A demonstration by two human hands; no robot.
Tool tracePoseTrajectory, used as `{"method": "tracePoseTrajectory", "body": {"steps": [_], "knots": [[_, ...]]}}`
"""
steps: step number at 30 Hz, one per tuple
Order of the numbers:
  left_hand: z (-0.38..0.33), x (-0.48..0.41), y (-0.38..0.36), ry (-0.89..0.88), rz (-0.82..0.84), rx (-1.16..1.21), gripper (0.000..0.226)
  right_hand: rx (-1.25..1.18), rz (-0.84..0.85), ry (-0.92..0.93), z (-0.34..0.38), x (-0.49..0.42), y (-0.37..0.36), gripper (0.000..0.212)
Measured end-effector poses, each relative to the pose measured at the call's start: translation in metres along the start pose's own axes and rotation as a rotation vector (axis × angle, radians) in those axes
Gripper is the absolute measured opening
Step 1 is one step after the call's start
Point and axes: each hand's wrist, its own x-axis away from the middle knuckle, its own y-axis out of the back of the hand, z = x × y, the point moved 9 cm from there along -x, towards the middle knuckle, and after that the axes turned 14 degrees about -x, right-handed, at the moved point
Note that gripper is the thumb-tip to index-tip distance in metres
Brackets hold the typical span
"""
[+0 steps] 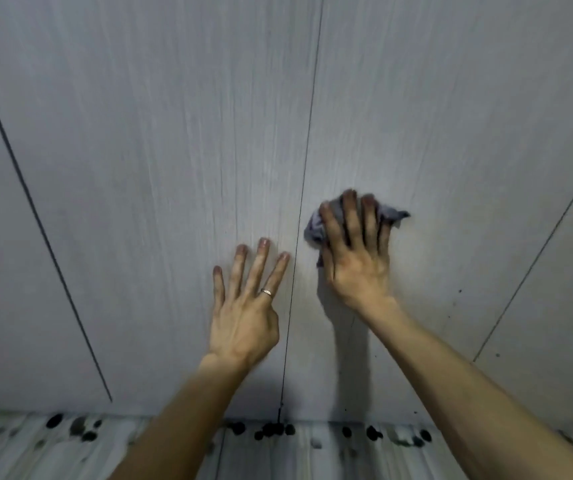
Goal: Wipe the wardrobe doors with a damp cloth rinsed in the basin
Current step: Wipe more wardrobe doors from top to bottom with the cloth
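Pale grey wardrobe doors (160,140) above a speckled floor (53,455), in dim, cool light.
The doors fill the view: matt grey with fine upright grain and thin dark gaps between the panels. Below them, the floor is pale and streaked, dotted with dark pebble-like spots. Soft shadow lies along the doors' foot.

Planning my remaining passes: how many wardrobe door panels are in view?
4: far-left panel; left-centre panel behind the left hand; right-centre panel where the right hand presses the cloth; far-right panel. More may lie outside the frame.

Matt woodgrain wardrobe doors (174,133); crumpled cloth (316,226)
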Motion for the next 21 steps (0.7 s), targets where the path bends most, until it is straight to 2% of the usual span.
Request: {"method": "tracePoseTrajectory", "body": {"steps": [3, 5, 7, 9, 11, 13, 16, 17, 19, 21], "knots": [[-0.005, -0.003, -0.014, 0.045, 0.086, -0.023, 0.101, 0.096, 0.198, 0.198, 0.007, 0.096, -0.048, 0.084], [-0.008, -0.003, -0.016, 0.059, 0.087, -0.03, 0.103, 0.142, 0.331, 0.288, 0.006, 0.154, -0.068, 0.097], [-0.009, 0.0, -0.012, 0.075, 0.063, -0.037, 0.101, 0.136, 0.405, 0.312, 0.0, 0.16, -0.065, 0.107], [-0.017, 0.001, -0.014, 0.087, 0.06, -0.024, 0.097, 0.072, 0.305, 0.208, -0.019, 0.119, -0.036, 0.107], [-0.022, 0.001, -0.013, 0.077, 0.022, -0.017, 0.098, -0.034, 0.06, 0.045, -0.045, 0.059, 0.011, 0.082], [-0.039, 0.001, -0.017, 0.025, 0.018, -0.05, 0.1, -0.051, -0.108, -0.065, -0.073, 0.024, 0.039, 0.063], [-0.053, 0.001, -0.022, 0.039, 0.055, -0.081, 0.1, -0.015, -0.168, -0.094, -0.076, 0.035, 0.032, 0.065], [-0.057, 0.001, -0.022, 0.065, 0.069, -0.083, 0.099, -0.009, -0.123, -0.078, -0.07, 0.056, 0.019, 0.073], [-0.064, 0.003, -0.021, 0.099, 0.093, -0.075, 0.099, 0.022, 0.086, -0.02, -0.061, 0.111, -0.013, 0.098], [-0.065, 0.006, -0.019, 0.11, 0.096, -0.072, 0.1, 0.097, 0.284, 0.133, -0.056, 0.167, -0.037, 0.107]]}}
